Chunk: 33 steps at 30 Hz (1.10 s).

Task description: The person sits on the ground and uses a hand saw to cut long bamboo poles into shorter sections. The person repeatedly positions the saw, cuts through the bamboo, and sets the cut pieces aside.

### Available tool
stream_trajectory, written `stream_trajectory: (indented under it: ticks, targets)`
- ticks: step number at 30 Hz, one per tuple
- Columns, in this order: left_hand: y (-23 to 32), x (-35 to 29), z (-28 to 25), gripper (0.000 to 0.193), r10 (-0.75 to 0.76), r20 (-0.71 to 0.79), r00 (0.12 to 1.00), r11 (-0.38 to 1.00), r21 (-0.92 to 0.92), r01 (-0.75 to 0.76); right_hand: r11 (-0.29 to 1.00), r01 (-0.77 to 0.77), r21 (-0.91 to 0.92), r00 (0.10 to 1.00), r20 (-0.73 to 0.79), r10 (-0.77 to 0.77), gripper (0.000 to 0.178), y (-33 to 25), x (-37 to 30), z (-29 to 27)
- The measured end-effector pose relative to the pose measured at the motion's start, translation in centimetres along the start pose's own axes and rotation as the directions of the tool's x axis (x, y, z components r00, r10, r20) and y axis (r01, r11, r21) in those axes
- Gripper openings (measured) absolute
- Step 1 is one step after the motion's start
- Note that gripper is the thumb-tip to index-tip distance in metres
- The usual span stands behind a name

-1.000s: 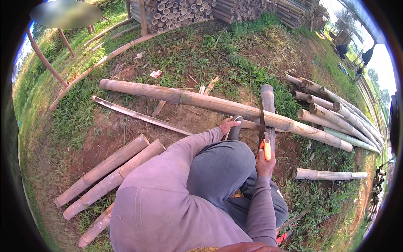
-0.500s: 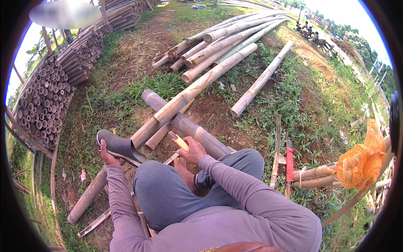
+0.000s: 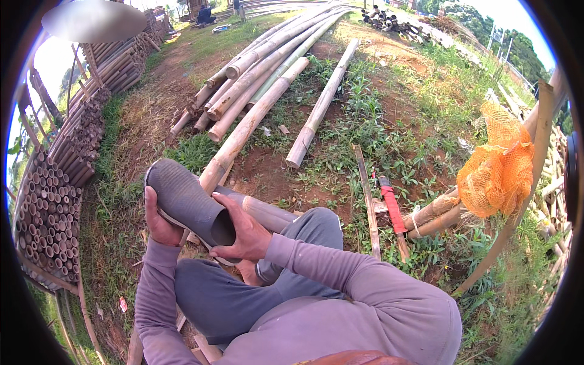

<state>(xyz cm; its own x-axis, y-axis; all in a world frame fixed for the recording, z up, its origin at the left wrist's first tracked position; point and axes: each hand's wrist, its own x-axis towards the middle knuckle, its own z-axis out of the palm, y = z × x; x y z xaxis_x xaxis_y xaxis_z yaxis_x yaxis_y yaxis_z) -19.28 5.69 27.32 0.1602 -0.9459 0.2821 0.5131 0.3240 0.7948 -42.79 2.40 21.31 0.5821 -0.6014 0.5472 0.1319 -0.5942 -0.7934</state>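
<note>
A dark grey slip-on shoe [image 3: 191,198] is between my two hands, its toe pointing up and left and its dark opening toward my body. My left hand [image 3: 161,220] is wrapped round the side near the toe. On the opposite side, my right hand [image 3: 246,231] grips the shoe near its opening, thumb and fingers spread along the edge. Part of a bare foot [image 3: 249,272] shows below my right hand, beside my bent grey-trousered leg. Just past the shoe, a thick bamboo pole [image 3: 252,115] lies across another bamboo pole [image 3: 261,210].
Several long bamboo poles [image 3: 267,67] lie in a pile ahead, with a single pole [image 3: 322,103] to their right. Stacked bamboo [image 3: 52,213] stands at left. A tool with a red-wrapped handle [image 3: 392,210] and an orange mesh bag [image 3: 499,167] are at right.
My right hand has moved from holding a wooden-handled tool to gripping the shoe; the tool is out of sight. The shoe has turned and come closer. The view has shifted right.
</note>
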Motion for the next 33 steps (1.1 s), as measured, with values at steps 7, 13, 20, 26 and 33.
stream_trajectory:
  ticks: [7,13,20,26,33]
  targets:
    - [-1.0,1.5,0.4,0.086,-0.230,0.179,0.957,0.682,0.731,0.027,0.917,-0.278,0.286,0.903,-0.247,0.351,0.097,3.1,-8.4,-7.3]
    - [2.4,0.4,-12.4,0.024,0.050,-0.072,0.996,0.366,0.929,0.049,0.851,-0.495,0.176,0.587,-0.655,0.476,0.084,8.4,-20.0,-18.6]
    - [3.4,-5.9,-22.1,0.028,0.080,-0.386,0.919,0.279,0.894,0.351,0.495,-0.866,0.074,0.208,-0.846,0.490,0.084,9.1,-38.3,-22.7]
    - [6.9,-4.9,-26.0,0.025,0.060,-0.427,0.902,0.287,0.873,0.394,0.258,-0.966,0.025,0.105,-0.872,0.478,0.097,7.3,-45.3,-22.4]
    - [5.2,1.1,-13.8,0.034,0.034,-0.231,0.972,0.163,0.961,0.223,0.539,-0.677,-0.501,0.650,-0.750,0.120,0.061,6.5,-30.1,-17.0]
